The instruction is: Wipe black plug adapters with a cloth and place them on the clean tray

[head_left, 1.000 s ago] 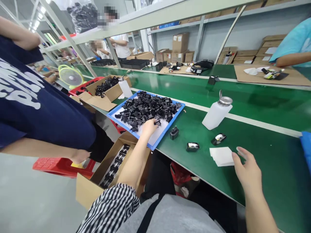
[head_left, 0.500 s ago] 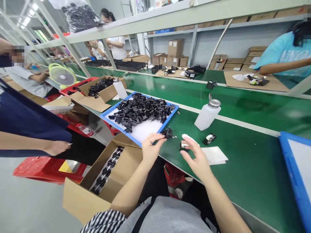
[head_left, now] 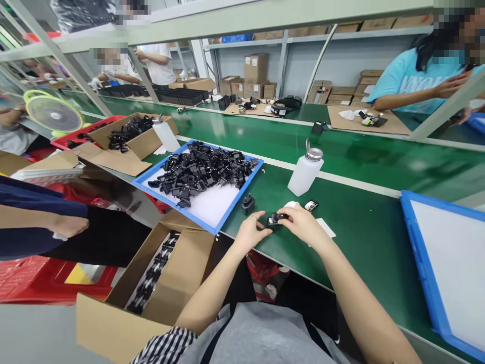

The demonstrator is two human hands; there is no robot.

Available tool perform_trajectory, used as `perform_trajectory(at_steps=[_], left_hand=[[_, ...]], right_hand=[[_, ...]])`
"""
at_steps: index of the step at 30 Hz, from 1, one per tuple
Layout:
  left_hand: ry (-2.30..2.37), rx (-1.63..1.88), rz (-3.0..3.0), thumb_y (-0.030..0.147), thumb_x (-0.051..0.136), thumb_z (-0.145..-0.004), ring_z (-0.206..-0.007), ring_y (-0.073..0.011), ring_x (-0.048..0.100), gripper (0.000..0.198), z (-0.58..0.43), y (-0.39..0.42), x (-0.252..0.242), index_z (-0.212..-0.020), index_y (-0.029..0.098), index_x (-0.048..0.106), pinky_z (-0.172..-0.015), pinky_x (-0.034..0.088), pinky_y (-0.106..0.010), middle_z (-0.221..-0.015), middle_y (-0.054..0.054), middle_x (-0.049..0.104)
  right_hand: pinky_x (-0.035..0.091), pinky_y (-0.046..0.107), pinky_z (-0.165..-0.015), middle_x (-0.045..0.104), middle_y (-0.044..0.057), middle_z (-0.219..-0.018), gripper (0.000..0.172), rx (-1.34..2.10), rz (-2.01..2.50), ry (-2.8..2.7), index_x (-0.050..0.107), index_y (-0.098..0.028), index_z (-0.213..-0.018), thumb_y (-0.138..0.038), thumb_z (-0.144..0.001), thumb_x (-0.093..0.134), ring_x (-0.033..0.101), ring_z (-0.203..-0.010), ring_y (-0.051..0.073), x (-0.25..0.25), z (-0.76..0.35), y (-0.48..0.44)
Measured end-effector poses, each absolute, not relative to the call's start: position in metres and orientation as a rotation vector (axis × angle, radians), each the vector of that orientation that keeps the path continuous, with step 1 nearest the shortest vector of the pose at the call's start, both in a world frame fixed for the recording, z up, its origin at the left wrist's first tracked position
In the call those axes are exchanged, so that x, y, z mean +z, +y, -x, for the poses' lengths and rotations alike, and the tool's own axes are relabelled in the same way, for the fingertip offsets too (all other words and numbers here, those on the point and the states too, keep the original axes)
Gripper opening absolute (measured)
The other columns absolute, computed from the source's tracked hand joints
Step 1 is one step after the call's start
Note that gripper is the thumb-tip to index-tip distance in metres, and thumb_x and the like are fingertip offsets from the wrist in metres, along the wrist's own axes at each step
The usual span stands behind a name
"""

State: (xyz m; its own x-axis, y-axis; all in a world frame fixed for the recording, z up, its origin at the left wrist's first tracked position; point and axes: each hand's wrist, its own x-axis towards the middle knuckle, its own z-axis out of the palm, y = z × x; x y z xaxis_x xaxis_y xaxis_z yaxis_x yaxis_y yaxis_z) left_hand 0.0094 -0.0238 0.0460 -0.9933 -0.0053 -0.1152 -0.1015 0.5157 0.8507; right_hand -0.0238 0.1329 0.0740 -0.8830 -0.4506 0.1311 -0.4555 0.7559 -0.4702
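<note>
The small black plug part (head_left: 276,220) sits low over the near edge of the green counter (head_left: 364,237), pinched between the fingertips of the left hand (head_left: 250,235) and the right hand (head_left: 303,226), both grips closed on it. A slip risks dropping it off the near edge into the open cardboard box (head_left: 166,273) or knocking the loose adapter (head_left: 248,203) just left of it.

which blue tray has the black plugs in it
The blue tray on the left, heaped with black plugs; the one at right shows only its white liner.
</note>
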Motion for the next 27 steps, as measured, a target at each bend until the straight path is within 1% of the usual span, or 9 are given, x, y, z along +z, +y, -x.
perform_trajectory(at_steps=[3, 9, 14, 15, 17, 19, 22, 25, 27], left_hand=[[2.656, 1.465, 0.003, 0.02, 0.061, -0.059, -0.058, -0.0108, 0.054, 0.042, -0.004, -0.019, 0.044, -0.1, 0.016, 0.053, -0.063, 0.043, -0.024, -0.063, 0.003, 0.057], [2.693, 1.526, -0.07, 0.019, 0.059, -0.06, -0.055, -0.0083, 0.052, 0.032, -0.002, -0.016, 0.036, -0.091, 0.016, 0.056, -0.059, 0.042, -0.021, -0.066, 0.003, 0.057], [2.712, 1.514, -0.111, 0.018, 0.059, -0.059, -0.056, -0.0077, 0.052, 0.037, -0.002, -0.017, 0.037, -0.096, 0.015, 0.054, -0.059, 0.042, -0.021, -0.083, -0.001, 0.06], [2.705, 1.517, -0.12, 0.017, 0.06, -0.058, -0.057, -0.0078, 0.052, 0.041, -0.003, -0.017, 0.038, -0.099, 0.015, 0.053, -0.059, 0.042, -0.02, -0.087, -0.002, 0.06], [2.68, 1.506, -0.131, 0.018, 0.062, -0.056, -0.059, -0.0086, 0.053, 0.047, -0.003, -0.019, 0.04, -0.102, 0.015, 0.051, -0.059, 0.043, -0.02, -0.088, -0.003, 0.06], [2.658, 1.452, -0.137, 0.021, 0.061, -0.058, -0.059, -0.0099, 0.055, 0.044, -0.002, -0.021, 0.043, -0.101, 0.015, 0.052, -0.058, 0.043, -0.02, -0.078, -0.002, 0.062], [2.67, 1.281, -0.195, 0.025, 0.056, -0.066, -0.061, -0.0115, 0.057, 0.032, 0.001, -0.025, 0.051, -0.097, 0.016, 0.056, -0.059, 0.042, -0.019, -0.067, 0.0, 0.063], [2.77, 0.816, -0.294, 0.028, 0.054, -0.069, -0.075, -0.0132, 0.058, 0.026, 0.005, -0.022, 0.069, -0.094, 0.022, 0.058, -0.065, 0.041, -0.019, -0.078, 0.0, 0.064], [2.797, 0.496, -0.307, 0.028, 0.055, -0.067, -0.082, -0.0171, 0.057, 0.023, 0.01, -0.016, 0.083, -0.088, 0.02, 0.06, -0.07, 0.041, -0.022, -0.084, -0.004, 0.063]], right_hand=[[0.043, 0.027, -0.061, 0.053, 0.004, -0.073, 0.016, 0.546, -0.924, -3.019, 0.061, -0.017, -0.082, -0.015, -0.069, 0.052, 0.053, -0.063, 0.015, 0.079, 0.029, 0.123], [0.042, 0.025, -0.06, 0.054, 0.004, -0.073, 0.015, 0.458, -1.052, -3.055, 0.061, -0.018, -0.082, -0.015, -0.069, 0.054, 0.055, -0.068, 0.017, 0.08, 0.031, 0.119], [0.042, 0.026, -0.062, 0.055, 0.008, -0.081, 0.048, 0.503, -0.973, -3.108, 0.049, -0.012, -0.108, -0.022, -0.063, 0.062, 0.054, -0.078, 0.02, 0.082, 0.033, 0.125], [0.042, 0.026, -0.061, 0.056, 0.008, -0.08, 0.048, 0.487, -0.961, -3.122, 0.049, -0.012, -0.108, -0.022, -0.063, 0.062, 0.054, -0.077, 0.02, 0.082, 0.033, 0.126], [0.042, 0.026, -0.06, 0.056, 0.006, -0.077, 0.038, 0.441, -0.983, -3.145, 0.054, -0.016, -0.102, -0.022, -0.065, 0.061, 0.055, -0.073, 0.019, 0.082, 0.034, 0.128], [0.042, 0.026, -0.061, 0.057, 0.005, -0.078, 0.028, 0.43, -1.022, -3.147, 0.058, -0.019, -0.094, -0.021, -0.066, 0.059, 0.056, -0.071, 0.018, 0.08, 0.034, 0.129], [0.042, 0.024, -0.06, 0.058, 0.004, -0.078, 0.022, 0.431, -1.016, -3.146, 0.06, -0.019, -0.089, -0.022, -0.068, 0.058, 0.056, -0.072, 0.017, 0.079, 0.036, 0.129], [0.041, 0.024, -0.06, 0.06, 0.006, -0.078, 0.021, 0.349, -1.048, -3.149, 0.061, -0.017, -0.087, -0.022, -0.067, 0.058, 0.056, -0.073, 0.019, 0.081, 0.037, 0.126], [0.04, 0.024, -0.06, 0.06, 0.008, -0.079, 0.022, 0.29, -1.084, -3.151, 0.062, -0.015, -0.086, -0.023, -0.066, 0.06, 0.056, -0.074, 0.02, 0.085, 0.037, 0.124]])
